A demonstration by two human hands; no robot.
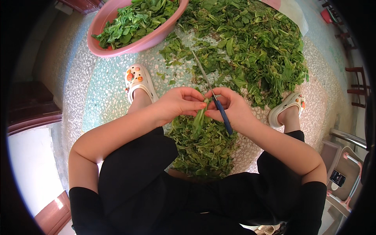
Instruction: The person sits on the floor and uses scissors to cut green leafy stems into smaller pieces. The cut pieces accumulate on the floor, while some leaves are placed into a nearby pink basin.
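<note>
Between the fingertips of my left hand point(182, 104) is a small leafy green sprig point(200, 119), its leaves hanging down. My right hand point(230, 107) has blue-handled scissors point(223, 114) hooked in it, the metal blades pointing up and away over the floor. Its fingertips are close beside the top of the sprig; whether they touch it I cannot tell. Below both hands a pile of leafy greens point(205, 152) lies between my legs. A larger heap of greens point(258, 50) spreads over the floor beyond my right hand.
A pink plastic basin point(152, 44) with leafy greens stands at the upper left. My feet, in cream clogs point(141, 79) with charms, rest on the terrazzo floor point(108, 97) on either side. At the right are a folding table point(343, 176) bearing a phone, and wooden chairs point(357, 91).
</note>
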